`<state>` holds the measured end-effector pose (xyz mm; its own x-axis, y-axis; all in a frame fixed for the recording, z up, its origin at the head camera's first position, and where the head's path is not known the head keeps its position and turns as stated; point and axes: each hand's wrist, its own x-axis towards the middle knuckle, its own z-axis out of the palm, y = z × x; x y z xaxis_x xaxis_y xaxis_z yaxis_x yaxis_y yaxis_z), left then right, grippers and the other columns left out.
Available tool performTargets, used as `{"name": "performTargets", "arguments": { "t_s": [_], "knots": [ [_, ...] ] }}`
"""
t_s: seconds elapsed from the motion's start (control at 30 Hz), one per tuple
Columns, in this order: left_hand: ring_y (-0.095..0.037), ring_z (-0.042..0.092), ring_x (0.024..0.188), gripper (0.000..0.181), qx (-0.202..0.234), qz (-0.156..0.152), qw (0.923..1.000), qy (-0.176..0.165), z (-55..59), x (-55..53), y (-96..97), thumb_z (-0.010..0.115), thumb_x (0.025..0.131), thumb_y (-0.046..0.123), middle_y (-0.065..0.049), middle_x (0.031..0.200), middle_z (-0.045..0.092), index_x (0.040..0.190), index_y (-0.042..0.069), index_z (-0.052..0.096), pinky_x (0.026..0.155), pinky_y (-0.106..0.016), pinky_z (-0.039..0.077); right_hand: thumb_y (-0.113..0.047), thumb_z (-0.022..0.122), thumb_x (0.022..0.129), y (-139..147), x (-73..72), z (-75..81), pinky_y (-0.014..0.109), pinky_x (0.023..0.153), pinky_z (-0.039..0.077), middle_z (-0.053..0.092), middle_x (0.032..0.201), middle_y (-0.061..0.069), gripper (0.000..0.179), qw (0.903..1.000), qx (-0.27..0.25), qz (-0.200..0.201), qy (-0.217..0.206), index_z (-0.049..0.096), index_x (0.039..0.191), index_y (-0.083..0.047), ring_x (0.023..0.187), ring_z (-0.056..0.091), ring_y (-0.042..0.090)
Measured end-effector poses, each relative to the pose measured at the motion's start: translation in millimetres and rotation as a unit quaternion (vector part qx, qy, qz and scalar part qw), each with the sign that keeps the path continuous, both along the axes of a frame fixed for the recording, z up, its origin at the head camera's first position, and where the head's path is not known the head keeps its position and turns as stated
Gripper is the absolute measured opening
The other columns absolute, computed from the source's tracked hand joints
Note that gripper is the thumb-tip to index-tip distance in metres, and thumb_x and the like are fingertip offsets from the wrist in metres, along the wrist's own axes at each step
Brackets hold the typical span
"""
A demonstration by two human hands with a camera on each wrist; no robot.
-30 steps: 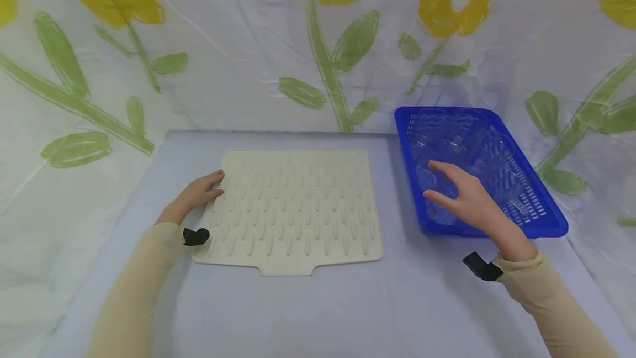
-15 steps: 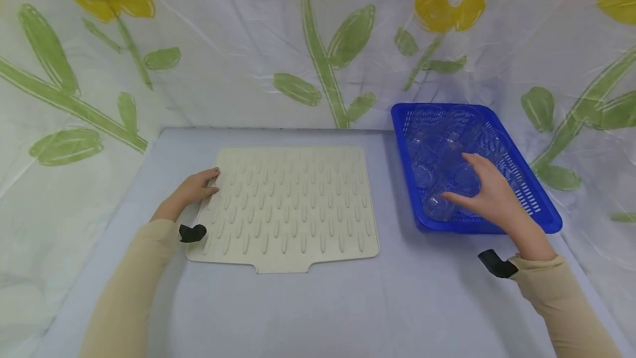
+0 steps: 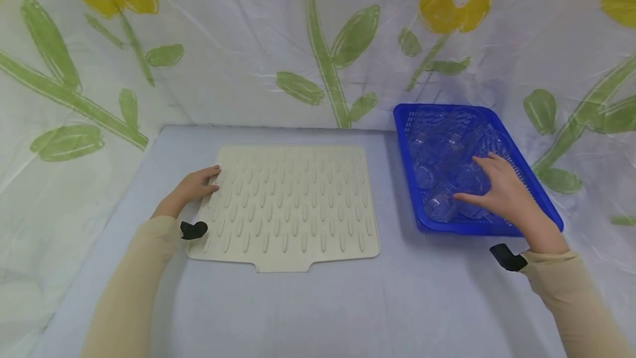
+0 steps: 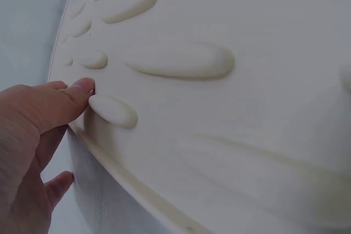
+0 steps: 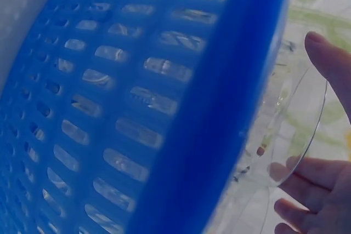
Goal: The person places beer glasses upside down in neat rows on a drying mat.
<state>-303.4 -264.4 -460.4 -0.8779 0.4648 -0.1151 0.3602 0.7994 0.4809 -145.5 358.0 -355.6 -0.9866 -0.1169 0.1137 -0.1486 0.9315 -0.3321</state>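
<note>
My left hand (image 3: pixel 192 187) rests at the left edge of a cream drip tray with raised ridges (image 3: pixel 313 264), its fingertips touching the rim. In the left wrist view one fingertip (image 4: pixel 85 85) lies on the tray's surface, while another finger is off its edge. Over the blue basket (image 3: pixel 419 220) my right hand (image 3: pixel 507 195) has its thumb and fingers spread wide. Beside its fingers (image 5: pixel 307 187) in the right wrist view is the curved rim of a clear glass (image 5: pixel 301 152). Whether the hand bears on the glass is hard to tell.
Several clear glasses (image 3: pixel 439 206) lie in the slotted basket, hard to tell apart. The white-covered table (image 3: pixel 343 314) meets a flowered curtain (image 3: pixel 223 82) at the back. A dark wrist mount sits at each cuff.
My right hand has moved to the right, farther over the basket, uncovering glasses at its near left. The left hand has stayed at the tray's edge; the view shifted slightly.
</note>
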Motion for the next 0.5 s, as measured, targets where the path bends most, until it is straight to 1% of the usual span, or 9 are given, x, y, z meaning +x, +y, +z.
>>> {"name": "performTargets", "arguments": {
  "t_s": [0.13,0.27,0.33,0.5],
  "knots": [
    [-0.045,0.021,0.123,0.056,0.009,0.002,0.9999,-0.006,-0.1,-0.1,-0.3,0.057,0.088,0.013,-0.029,0.136,0.026,0.131,-0.012,0.031,0.099,-0.052,0.019,-0.044,0.074,0.069,2.8,-1.5,-1.2,0.062,0.096,0.008,0.027,0.131,0.036,0.097,0.9999,-0.001,-0.003,-0.015,0.028,0.132,0.015,0.129,0.004,0.042],
    [-0.045,0.021,0.123,0.056,0.014,0.004,0.9999,-0.006,-0.1,0.6,0.2,0.057,0.087,0.012,-0.028,0.136,0.026,0.131,-0.012,0.032,0.099,-0.051,0.018,-0.043,0.074,0.069,5.3,-1.6,-1.1,0.062,0.097,0.007,0.028,0.130,0.037,0.097,0.9998,0.002,0.000,-0.017,0.028,0.131,0.016,0.129,0.002,0.043],
    [-0.044,0.021,0.123,0.055,0.014,0.006,0.9999,-0.007,-0.2,0.8,0.0,0.057,0.087,0.011,-0.028,0.136,0.026,0.131,-0.011,0.032,0.100,-0.051,0.018,-0.043,0.074,0.069,5.8,-1.9,-0.9,0.062,0.096,0.007,0.030,0.129,0.037,0.096,0.9999,0.004,0.003,-0.015,0.030,0.130,0.017,0.128,0.004,0.044],
    [-0.045,0.020,0.123,0.056,0.015,0.010,0.9998,-0.010,0.2,1.8,-1.5,0.057,0.087,0.011,-0.028,0.136,0.026,0.131,-0.012,0.032,0.100,-0.051,0.018,-0.042,0.075,0.067,4.0,-4.5,-1.7,0.062,0.096,0.010,0.034,0.124,0.038,0.093,0.9998,0.007,0.016,-0.008,0.035,0.126,0.018,0.123,0.014,0.050]
  ]
}}
